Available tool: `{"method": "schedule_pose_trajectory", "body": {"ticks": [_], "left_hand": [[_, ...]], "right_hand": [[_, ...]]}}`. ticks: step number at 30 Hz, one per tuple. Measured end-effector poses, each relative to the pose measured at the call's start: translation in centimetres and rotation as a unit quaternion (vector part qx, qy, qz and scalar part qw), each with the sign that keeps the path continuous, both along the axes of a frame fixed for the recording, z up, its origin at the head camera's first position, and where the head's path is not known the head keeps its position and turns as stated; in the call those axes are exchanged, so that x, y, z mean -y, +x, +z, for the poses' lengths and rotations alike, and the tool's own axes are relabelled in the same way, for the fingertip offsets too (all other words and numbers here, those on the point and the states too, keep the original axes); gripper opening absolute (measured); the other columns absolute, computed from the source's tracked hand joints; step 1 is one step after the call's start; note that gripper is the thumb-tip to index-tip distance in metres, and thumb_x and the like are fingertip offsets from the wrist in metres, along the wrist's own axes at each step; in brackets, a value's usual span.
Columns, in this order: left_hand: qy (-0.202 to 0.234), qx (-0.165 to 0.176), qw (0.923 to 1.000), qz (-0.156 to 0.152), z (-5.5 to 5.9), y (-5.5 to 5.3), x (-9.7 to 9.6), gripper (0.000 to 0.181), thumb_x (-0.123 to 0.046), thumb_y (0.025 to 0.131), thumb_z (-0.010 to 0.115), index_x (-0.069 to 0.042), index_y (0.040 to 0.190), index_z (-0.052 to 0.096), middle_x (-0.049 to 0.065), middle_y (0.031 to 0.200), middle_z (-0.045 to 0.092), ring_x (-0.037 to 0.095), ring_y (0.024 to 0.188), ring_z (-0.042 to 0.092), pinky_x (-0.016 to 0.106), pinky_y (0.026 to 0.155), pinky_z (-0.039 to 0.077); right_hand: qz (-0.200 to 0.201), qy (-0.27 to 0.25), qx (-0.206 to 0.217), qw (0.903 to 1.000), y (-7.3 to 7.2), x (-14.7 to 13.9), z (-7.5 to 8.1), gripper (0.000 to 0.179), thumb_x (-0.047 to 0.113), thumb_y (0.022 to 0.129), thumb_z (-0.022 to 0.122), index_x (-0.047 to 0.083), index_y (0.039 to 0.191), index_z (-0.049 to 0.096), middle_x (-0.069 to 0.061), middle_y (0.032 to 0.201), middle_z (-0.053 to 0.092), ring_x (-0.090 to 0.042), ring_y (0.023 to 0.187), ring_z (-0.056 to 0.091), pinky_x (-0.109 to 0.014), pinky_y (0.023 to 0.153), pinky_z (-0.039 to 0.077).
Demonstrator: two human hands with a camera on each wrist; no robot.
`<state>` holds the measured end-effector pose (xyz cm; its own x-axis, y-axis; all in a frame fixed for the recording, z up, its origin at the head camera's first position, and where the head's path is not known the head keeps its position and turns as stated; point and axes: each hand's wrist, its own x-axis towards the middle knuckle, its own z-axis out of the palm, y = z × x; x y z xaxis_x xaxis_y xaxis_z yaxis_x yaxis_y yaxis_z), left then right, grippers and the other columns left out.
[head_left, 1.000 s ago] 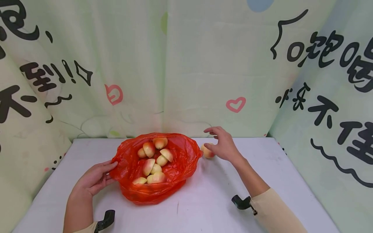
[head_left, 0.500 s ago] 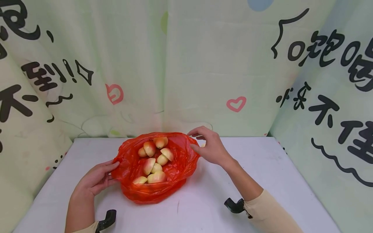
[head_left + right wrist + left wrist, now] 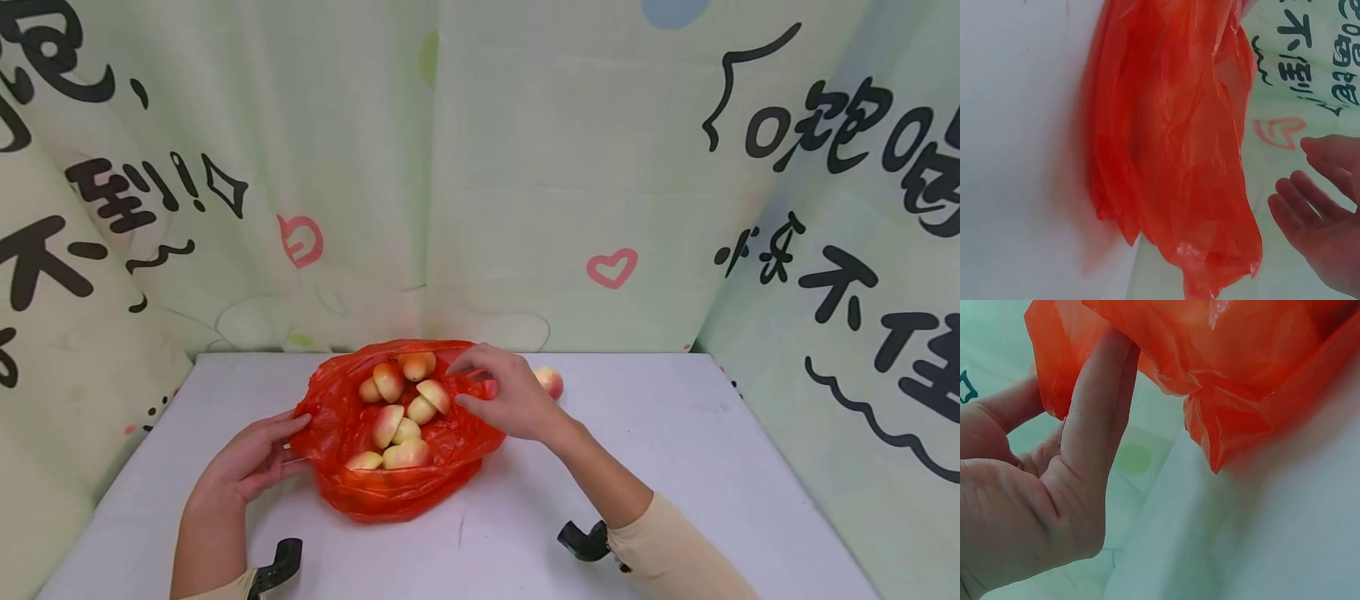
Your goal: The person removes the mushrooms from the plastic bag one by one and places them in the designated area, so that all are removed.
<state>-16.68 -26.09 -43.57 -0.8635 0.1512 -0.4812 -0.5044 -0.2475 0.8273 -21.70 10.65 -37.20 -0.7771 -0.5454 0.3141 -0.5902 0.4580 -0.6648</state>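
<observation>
A red plastic bag (image 3: pixel 405 498) stands with its mouth spread on the white table, several red-and-yellow toy mushrooms (image 3: pixel 387 423) inside. At its left edge, my left hand (image 3: pixel 251 458) pinches the plastic; the left wrist view shows the red film (image 3: pixel 1060 356) between thumb and fingers. My right hand (image 3: pixel 506 392) hovers over the bag's right rim, fingers loosely bent with nothing between them. In the right wrist view that hand appears apart from the bag's side (image 3: pixel 1179 137). Another toy mushroom (image 3: pixel 550 381) lies on the table just behind the right hand, partly hidden by it.
The white table (image 3: pixel 675 467) ends at a pale green curtain (image 3: pixel 510 167) with black characters and pink hearts. Further curtain panels close off both sides. Black camera mounts (image 3: pixel 585 542) sit on both wrists.
My right hand has moved left, from beside the lone toy mushroom to over the bag's right rim, uncovering part of that mushroom. The left hand keeps its hold on the bag's edge.
</observation>
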Motion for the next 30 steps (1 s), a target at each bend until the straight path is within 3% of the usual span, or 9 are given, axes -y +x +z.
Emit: {"method": "schedule_pose_trajectory", "body": {"ticks": [5,9,19,26,30], "left_hand": [[0.0,0.0,1.0,0.001,0.2,0.0,-0.1,0.074,-0.031,0.104,0.065,-0.01,0.164,0.027,-0.008,0.112,0.073,0.017,0.103,0.075,0.042,0.096,0.061],[-0.002,-0.001,1.0,0.0,0.4,0.0,-0.2,0.074,-0.03,0.104,0.065,-0.009,0.164,0.026,-0.008,0.111,0.073,0.016,0.103,0.075,0.042,0.095,0.061],[-0.005,0.003,1.0,-0.002,0.2,0.0,-0.2,0.076,-0.03,0.104,0.066,-0.009,0.165,0.025,-0.008,0.111,0.073,0.016,0.103,0.075,0.042,0.094,0.062],[-0.007,0.004,1.0,-0.003,0.2,0.0,-0.2,0.076,-0.03,0.104,0.066,-0.01,0.165,0.025,-0.007,0.112,0.073,0.017,0.103,0.075,0.042,0.094,0.062],[-0.006,0.004,1.0,-0.005,0.2,-0.1,-0.3,0.076,-0.03,0.104,0.065,-0.01,0.165,0.025,-0.007,0.112,0.073,0.017,0.103,0.075,0.043,0.094,0.062]], "right_hand": [[0.013,0.022,0.01,0.9996,0.4,1.2,-0.2,0.028,0.007,0.092,0.078,0.015,0.117,0.071,-0.002,0.118,0.071,-0.016,0.108,0.067,-0.035,0.094,0.061],[0.027,0.037,0.033,0.9984,0.6,2.3,-0.6,0.029,0.007,0.092,0.078,0.011,0.119,0.07,-0.008,0.119,0.071,-0.024,0.11,0.068,-0.04,0.093,0.062],[0.041,0.077,0.079,0.993,0.9,4.8,-2.8,0.03,0.008,0.092,0.078,0.01,0.12,0.07,-0.007,0.12,0.07,-0.028,0.112,0.066,-0.04,0.092,0.063],[0.037,0.126,0.094,0.9868,1.1,5.7,-3.9,0.034,0.014,0.091,0.079,0.016,0.123,0.07,-0.003,0.121,0.066,-0.025,0.117,0.06,-0.02,0.085,0.056],[0.041,0.14,0.1,0.9843,1.3,6.0,-4.2,0.034,0.016,0.091,0.08,0.017,0.123,0.07,-0.001,0.122,0.066,-0.026,0.118,0.057,-0.019,0.083,0.054]]}}
